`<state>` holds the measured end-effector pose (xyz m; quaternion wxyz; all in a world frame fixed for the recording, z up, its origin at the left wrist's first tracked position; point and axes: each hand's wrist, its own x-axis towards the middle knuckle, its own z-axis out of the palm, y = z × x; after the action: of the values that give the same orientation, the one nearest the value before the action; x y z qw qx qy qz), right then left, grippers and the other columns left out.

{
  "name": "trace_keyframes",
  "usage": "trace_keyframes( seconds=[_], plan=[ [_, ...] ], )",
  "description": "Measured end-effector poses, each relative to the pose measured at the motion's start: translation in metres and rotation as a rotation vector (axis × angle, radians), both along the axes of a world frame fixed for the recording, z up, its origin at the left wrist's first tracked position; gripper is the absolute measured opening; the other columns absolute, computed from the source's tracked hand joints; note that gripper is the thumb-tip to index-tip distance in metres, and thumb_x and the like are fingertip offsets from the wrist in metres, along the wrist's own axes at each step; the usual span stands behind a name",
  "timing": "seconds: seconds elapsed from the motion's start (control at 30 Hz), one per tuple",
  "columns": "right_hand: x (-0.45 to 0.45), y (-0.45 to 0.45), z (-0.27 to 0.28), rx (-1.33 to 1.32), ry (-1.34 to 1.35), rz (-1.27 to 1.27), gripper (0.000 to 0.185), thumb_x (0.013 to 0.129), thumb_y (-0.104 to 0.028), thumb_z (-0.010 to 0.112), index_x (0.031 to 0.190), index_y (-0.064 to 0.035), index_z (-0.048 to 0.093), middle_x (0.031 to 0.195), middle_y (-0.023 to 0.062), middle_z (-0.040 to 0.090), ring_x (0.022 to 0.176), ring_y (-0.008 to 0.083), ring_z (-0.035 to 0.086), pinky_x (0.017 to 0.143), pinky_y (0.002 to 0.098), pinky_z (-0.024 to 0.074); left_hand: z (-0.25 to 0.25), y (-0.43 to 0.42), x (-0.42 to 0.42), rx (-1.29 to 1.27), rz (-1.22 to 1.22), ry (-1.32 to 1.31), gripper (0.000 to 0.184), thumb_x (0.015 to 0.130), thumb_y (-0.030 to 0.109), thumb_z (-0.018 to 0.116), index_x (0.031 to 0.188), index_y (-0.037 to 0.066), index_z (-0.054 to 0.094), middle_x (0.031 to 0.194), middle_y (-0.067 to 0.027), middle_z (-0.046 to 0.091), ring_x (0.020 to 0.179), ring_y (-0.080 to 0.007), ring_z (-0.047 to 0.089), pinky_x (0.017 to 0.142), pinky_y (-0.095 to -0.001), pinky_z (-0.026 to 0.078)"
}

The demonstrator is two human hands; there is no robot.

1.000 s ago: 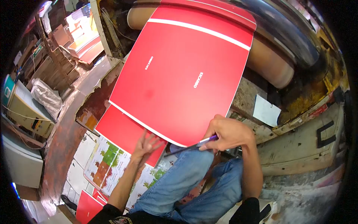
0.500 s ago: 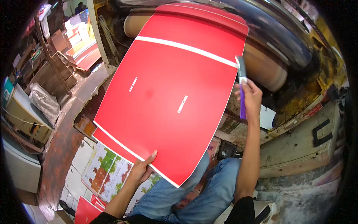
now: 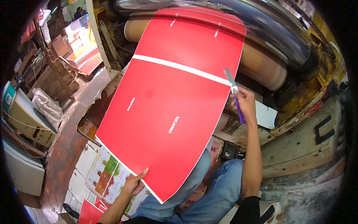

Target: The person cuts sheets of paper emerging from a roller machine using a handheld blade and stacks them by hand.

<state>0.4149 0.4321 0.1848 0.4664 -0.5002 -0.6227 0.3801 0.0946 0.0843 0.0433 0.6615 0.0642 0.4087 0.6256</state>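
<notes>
A large red printed sheet with white lettering and a white cross band comes down from a shiny roller towards my lap. My left hand pinches its lower edge, thumb on top and fingers underneath. In my right hand is a purple-handled cutter knife, held beside the sheet's right edge. The grey blade points up and left over the sheet, close to the right end of the white band. Whether the blade touches the sheet I cannot tell.
A brown roller lies below the shiny one. Printed sheets with green and brown pictures and red sheets lie at lower left. A metal cabinet stands at right. Farther off are a silver bag and stacked sheets.
The red sheet has come down towards me, and more lettering shows near the roller. My left hand moved down and left with it. The knife has tipped left over the sheet's edge.
</notes>
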Motion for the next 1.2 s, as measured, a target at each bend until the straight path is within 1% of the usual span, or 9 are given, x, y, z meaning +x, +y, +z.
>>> trace_keyframes(
  seconds=[0.2,0.27,0.47,0.53,0.6,0.73,0.87,1.03,1.2],
  plan=[
    [0.001,-0.016,0.0,0.104,-0.291,-0.091,0.03,0.084,-0.014,0.069,0.11,-0.0007,0.065,0.092,0.0113,0.067,0.061,0.0168,0.063,0.05,0.0297,0.0477,0.001,-0.023,-0.014,-0.047,-0.051,0.036,0.043,0.092,0.009,0.062,0.13,-0.003,0.044,0.124,-0.0173,0.058,0.111,-0.0252,0.061,0.093,-0.0392,0.054],
    [-0.003,-0.019,0.006,0.819,-0.637,-0.301,0.038,0.076,-0.007,0.075,0.112,-0.0065,0.064,0.104,0.0101,0.06,0.075,0.0195,0.064,0.06,0.03,0.0482,-0.001,-0.03,-0.016,-0.064,-0.05,-0.011,0.045,0.092,0.008,0.061,0.132,-0.001,0.043,0.125,-0.0164,0.057,0.111,-0.0256,0.061,0.092,-0.0396,0.055],
    [-0.014,-0.005,-0.01,0.782,-0.855,0.084,0.063,0.065,0.007,0.066,0.123,-0.0168,0.061,0.127,0.0077,0.057,0.089,0.0304,0.065,0.075,0.0398,0.0532,-0.002,-0.055,-0.026,-0.094,-0.012,0.118,0.051,0.091,0.011,0.064,0.134,0.002,0.04,0.127,-0.0158,0.055,0.118,-0.0253,0.056,0.097,-0.0371,0.05],
    [-0.01,0.001,-0.017,0.797,-0.718,0.182,0.062,0.066,0.009,0.063,0.121,-0.0199,0.065,0.128,0.0082,0.06,0.09,0.0304,0.067,0.07,0.0371,0.0548,-0.001,-0.066,-0.034,-0.091,-0.088,0.324,0.048,0.09,0.018,0.067,0.129,0.0,0.046,0.114,-0.0138,0.062,0.089,-0.0163,0.066,0.07,-0.0266,0.056],
    [-0.012,0.0,-0.018,0.816,-0.7,0.192,0.062,0.064,0.01,0.059,0.117,-0.0204,0.067,0.122,0.0091,0.062,0.09,0.0291,0.069,0.068,0.0346,0.0554,-0.035,-0.078,-0.068,-0.123,-0.202,0.422,0.047,0.088,0.025,0.07,0.123,-0.001,0.052,0.097,-0.0097,0.067,0.053,-0.0061,0.056,0.039,-0.0201,0.041],
    [-0.01,-0.003,-0.025,0.643,-0.784,0.273,0.062,0.06,0.008,0.053,0.116,-0.0166,0.068,0.12,0.0121,0.062,0.089,0.029,0.069,0.072,0.0344,0.055,-0.04,-0.068,-0.079,-0.128,-0.251,0.527,0.039,0.087,0.032,0.07,0.108,0.0,0.061,0.074,-0.0048,0.066,0.032,-0.0043,0.036,0.028,-0.0205,0.022],
    [-0.004,0.01,-0.035,0.59,-0.722,0.315,0.05,0.066,0.008,0.057,0.109,-0.0121,0.07,0.111,0.0151,0.065,0.095,0.0315,0.067,0.083,0.0373,0.0532,-0.056,-0.118,-0.134,-0.204,-0.27,0.63,0.038,0.086,0.021,0.072,0.114,0.001,0.056,0.06,-0.0018,0.061,0.029,-0.0061,0.035,0.027,-0.0211,0.024],
    [-0.024,-0.01,-0.019,0.417,-0.757,0.358,0.036,0.075,0.004,0.059,0.104,-0.0124,0.071,0.102,0.0196,0.066,0.093,0.0349,0.065,0.083,0.0396,0.0522,-0.153,-0.184,-0.191,-0.406,-0.255,0.655,0.044,0.085,0.02,0.074,0.119,0.002,0.053,0.07,-0.0044,0.064,0.036,-0.0098,0.045,0.032,-0.0227,0.036],
    [-0.04,-0.024,-0.012,0.509,-0.843,0.406,0.023,0.079,-0.006,0.068,0.101,-0.0112,0.072,0.068,0.0254,0.056,0.056,0.0318,0.063,0.057,0.0365,0.0465,-0.156,-0.139,-0.162,-0.373,-0.174,0.49,0.056,0.086,0.026,0.072,0.131,0.004,0.048,0.119,-0.0097,0.06,0.107,-0.0174,0.06,0.083,-0.0287,0.056]
  ],
)
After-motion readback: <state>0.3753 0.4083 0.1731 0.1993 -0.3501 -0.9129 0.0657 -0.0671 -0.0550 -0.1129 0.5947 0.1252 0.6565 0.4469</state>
